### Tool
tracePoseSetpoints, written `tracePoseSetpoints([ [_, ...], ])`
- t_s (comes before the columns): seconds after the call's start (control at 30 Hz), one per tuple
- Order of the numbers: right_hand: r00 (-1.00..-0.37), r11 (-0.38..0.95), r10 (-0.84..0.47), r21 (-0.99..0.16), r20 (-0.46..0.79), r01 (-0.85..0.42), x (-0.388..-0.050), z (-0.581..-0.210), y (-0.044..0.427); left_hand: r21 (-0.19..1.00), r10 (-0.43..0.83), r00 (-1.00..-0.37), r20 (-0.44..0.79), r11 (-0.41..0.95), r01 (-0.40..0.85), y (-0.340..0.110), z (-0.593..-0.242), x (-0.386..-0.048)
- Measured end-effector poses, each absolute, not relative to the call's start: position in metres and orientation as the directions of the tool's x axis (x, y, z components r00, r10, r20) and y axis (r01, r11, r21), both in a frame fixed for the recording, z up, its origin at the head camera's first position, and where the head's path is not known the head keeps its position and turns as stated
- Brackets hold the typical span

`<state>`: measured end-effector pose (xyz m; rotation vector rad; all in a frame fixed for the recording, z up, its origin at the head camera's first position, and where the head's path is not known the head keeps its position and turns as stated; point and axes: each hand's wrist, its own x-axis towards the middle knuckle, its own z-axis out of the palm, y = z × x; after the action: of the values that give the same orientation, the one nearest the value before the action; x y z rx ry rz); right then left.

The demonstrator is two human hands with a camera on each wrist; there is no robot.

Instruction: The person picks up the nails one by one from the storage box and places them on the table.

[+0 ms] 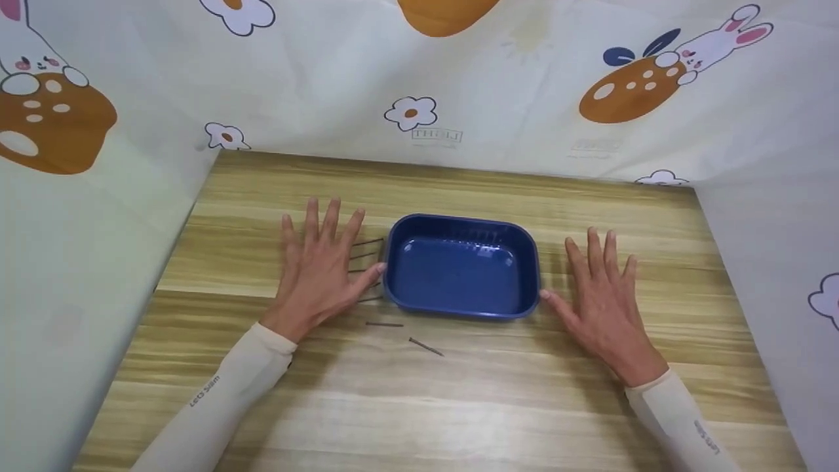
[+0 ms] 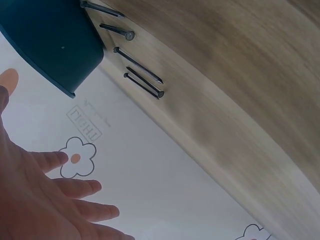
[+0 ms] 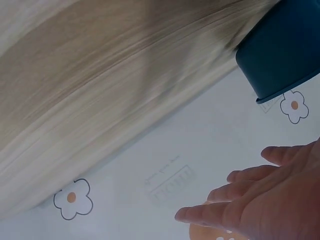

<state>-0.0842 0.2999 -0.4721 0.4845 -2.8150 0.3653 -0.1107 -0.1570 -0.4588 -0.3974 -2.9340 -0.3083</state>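
A blue rectangular tray [image 1: 462, 278] with rounded corners sits between the two hands, its inside bare. To its left my left hand [image 1: 318, 265] is spread with straight fingers, the thumb tip close by the tray's wall; whether it touches, I cannot tell. On the other side, my right hand [image 1: 606, 308] is likewise spread, its thumb tip by the right wall. Several dark nails lie between the left hand and the tray, partly hidden by that hand; the left wrist view shows them, one nail [image 2: 139, 65] among them. Two more, a nail [image 1: 385, 324] and another nail [image 1: 426, 347], lie before the tray.
Everything stands on a wood-grain table [image 1: 459, 406]. A pale cloth [image 1: 314, 78] printed with rabbits and flowers hangs behind it and along both sides. Light sleeves cover both forearms.
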Motion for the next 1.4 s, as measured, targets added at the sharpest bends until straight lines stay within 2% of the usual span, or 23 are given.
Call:
tracePoseSetpoints([
  [0.53,-0.927,0.916,-0.285,-0.216,0.242,-0.338,-0.083,-0.475,0.299,0.250,0.253,-0.956,0.148,0.926,0.283,-0.162,-0.463,-0.109],
  [0.6,-0.915,0.907,-0.293,-0.222,0.276,-0.357,-0.080,-0.474,0.297,0.270,0.263,-0.953,0.151,0.916,0.296,-0.164,-0.464,-0.108],
  [0.7,-0.827,0.853,-0.310,-0.247,0.468,-0.460,-0.071,-0.466,0.288,0.275,0.331,-0.928,0.169,0.888,0.367,-0.165,-0.467,-0.106],
  [0.8,-0.659,0.759,-0.324,-0.230,0.679,-0.609,-0.057,-0.451,0.267,0.268,0.420,-0.893,0.160,0.852,0.449,-0.167,-0.469,-0.107],
  [0.87,-0.585,0.703,-0.386,-0.183,0.714,-0.687,-0.046,-0.441,0.246,0.288,0.446,-0.890,0.098,0.843,0.455,-0.168,-0.469,-0.109],
  [0.93,-0.558,0.650,-0.499,-0.140,0.664,-0.747,-0.034,-0.439,0.224,0.320,0.433,-0.901,-0.004,0.855,0.409,-0.168,-0.468,-0.111],
  [1.07,-0.567,0.597,-0.715,-0.064,0.409,-0.800,-0.014,-0.452,0.185,0.363,0.392,-0.906,-0.160,0.877,0.315,-0.166,-0.468,-0.117],
  [1.2,-0.592,0.616,-0.769,0.035,0.241,-0.787,-0.008,-0.474,0.157,0.373,0.431,-0.892,-0.136,0.856,0.357,-0.160,-0.474,-0.119],
  [1.4,-0.570,0.605,-0.794,0.186,0.211,-0.774,-0.014,-0.493,0.134,0.345,0.473,-0.880,-0.049,0.835,0.429,-0.154,-0.480,-0.102],
])
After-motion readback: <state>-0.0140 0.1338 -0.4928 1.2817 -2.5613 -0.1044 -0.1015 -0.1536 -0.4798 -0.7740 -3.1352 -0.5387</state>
